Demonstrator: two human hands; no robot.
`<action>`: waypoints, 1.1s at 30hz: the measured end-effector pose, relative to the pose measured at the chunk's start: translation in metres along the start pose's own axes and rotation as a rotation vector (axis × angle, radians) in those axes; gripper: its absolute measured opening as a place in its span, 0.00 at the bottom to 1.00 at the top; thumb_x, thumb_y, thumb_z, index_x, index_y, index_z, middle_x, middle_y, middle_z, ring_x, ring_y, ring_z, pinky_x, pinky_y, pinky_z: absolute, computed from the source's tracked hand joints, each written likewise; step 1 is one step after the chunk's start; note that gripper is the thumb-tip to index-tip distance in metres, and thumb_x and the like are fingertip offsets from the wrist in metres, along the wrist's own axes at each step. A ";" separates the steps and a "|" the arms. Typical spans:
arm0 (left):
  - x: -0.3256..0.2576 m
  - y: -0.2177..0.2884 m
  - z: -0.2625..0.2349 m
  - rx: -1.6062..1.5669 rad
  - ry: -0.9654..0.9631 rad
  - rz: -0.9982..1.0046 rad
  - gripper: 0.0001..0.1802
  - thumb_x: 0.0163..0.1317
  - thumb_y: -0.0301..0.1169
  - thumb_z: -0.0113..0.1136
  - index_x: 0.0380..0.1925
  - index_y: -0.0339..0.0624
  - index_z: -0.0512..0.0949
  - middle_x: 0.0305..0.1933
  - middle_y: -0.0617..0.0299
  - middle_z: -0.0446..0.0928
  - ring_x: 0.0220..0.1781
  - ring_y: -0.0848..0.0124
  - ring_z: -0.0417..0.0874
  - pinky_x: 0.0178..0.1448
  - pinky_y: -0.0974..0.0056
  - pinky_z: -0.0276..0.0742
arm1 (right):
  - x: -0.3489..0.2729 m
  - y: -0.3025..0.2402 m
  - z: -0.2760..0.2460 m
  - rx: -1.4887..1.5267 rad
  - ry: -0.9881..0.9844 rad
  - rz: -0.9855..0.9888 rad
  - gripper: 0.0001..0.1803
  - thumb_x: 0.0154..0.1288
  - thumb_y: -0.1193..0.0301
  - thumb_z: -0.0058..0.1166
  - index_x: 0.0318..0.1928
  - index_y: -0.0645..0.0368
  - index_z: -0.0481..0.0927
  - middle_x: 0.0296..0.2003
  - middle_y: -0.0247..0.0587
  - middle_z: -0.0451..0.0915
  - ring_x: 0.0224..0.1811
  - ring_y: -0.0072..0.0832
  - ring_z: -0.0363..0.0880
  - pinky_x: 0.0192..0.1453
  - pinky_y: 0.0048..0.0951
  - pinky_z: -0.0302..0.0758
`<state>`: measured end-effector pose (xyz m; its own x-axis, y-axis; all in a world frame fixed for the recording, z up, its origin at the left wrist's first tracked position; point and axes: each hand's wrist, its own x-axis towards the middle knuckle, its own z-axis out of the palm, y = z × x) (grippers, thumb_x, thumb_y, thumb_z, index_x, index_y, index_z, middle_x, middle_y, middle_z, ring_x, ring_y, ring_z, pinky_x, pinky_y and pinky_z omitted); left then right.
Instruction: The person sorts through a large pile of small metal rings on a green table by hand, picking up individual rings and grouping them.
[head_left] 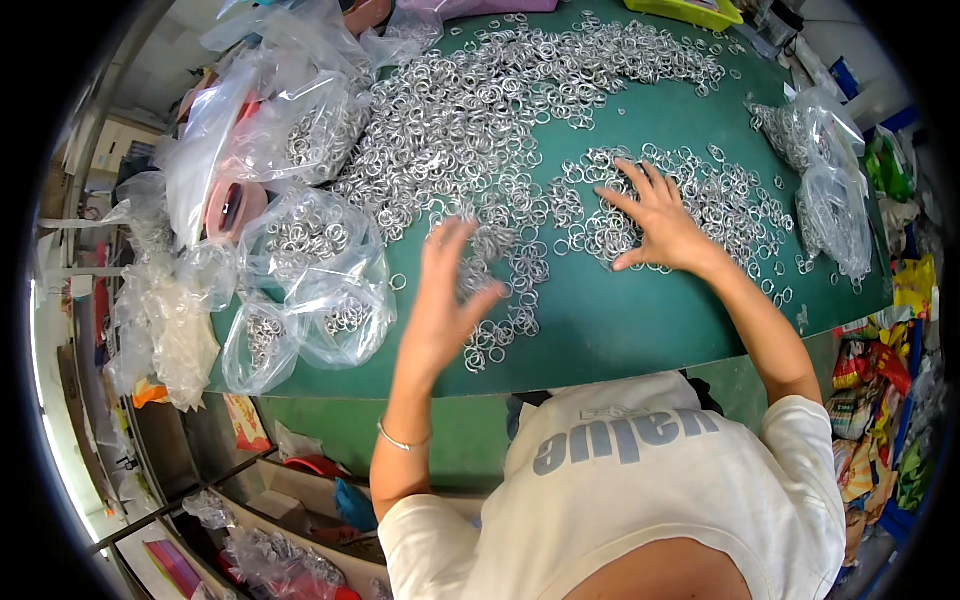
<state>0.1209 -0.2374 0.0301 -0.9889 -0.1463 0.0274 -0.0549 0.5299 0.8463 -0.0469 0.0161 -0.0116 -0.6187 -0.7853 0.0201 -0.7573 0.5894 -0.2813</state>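
Several shiny metal rings (480,120) lie spread in heaps over a green table (620,320). My left hand (445,295) hovers above the rings near the table's front, fingers apart and blurred, holding nothing that I can see. My right hand (655,220) rests flat on a patch of rings (720,195) to the right, fingers spread. A thin bracelet (400,440) circles my left wrist.
Clear plastic bags holding more rings (310,260) crowd the table's left side. Another clear bag (830,190) lies at the right edge. Pink tape rolls (235,205) sit among the left bags. Colourful packets (880,400) pile at the right, and shelves with bags (270,560) stand below left.
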 end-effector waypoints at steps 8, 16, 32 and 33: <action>-0.039 -0.031 0.055 0.619 0.034 0.249 0.32 0.41 0.38 0.70 0.49 0.45 0.71 0.56 0.52 0.64 0.57 0.53 0.64 0.55 0.49 0.61 | -0.015 -0.013 0.024 0.154 0.244 -0.172 0.25 0.43 0.70 0.64 0.44 0.58 0.71 0.49 0.38 0.69 0.47 0.38 0.67 0.46 0.38 0.68; 0.005 -0.030 0.062 0.234 0.192 0.303 0.15 0.45 0.24 0.66 0.32 0.39 0.71 0.40 0.55 0.69 0.40 0.62 0.72 0.42 0.63 0.71 | 0.029 0.002 -0.050 1.004 0.186 0.265 0.10 0.62 0.71 0.51 0.41 0.63 0.75 0.31 0.32 0.77 0.32 0.16 0.72 0.38 0.21 0.70; 0.035 -0.020 0.023 0.289 0.155 0.175 0.36 0.50 0.38 0.66 0.58 0.42 0.64 0.59 0.48 0.64 0.60 0.53 0.65 0.60 0.54 0.64 | 0.044 0.036 -0.064 0.575 0.002 -0.007 0.29 0.55 0.67 0.59 0.58 0.54 0.67 0.46 0.45 0.74 0.48 0.30 0.72 0.50 0.30 0.71; 0.035 -0.019 0.031 0.412 0.139 0.125 0.38 0.45 0.39 0.68 0.57 0.44 0.65 0.60 0.48 0.62 0.61 0.50 0.62 0.61 0.51 0.61 | 0.044 0.024 -0.057 0.385 -0.035 -0.094 0.40 0.45 0.64 0.66 0.61 0.49 0.64 0.56 0.50 0.66 0.59 0.41 0.64 0.61 0.38 0.63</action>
<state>0.0833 -0.2263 -0.0013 -0.9649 -0.1557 0.2113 -0.0142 0.8348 0.5504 -0.1041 0.0069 0.0369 -0.5379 -0.8424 0.0316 -0.6721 0.4059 -0.6192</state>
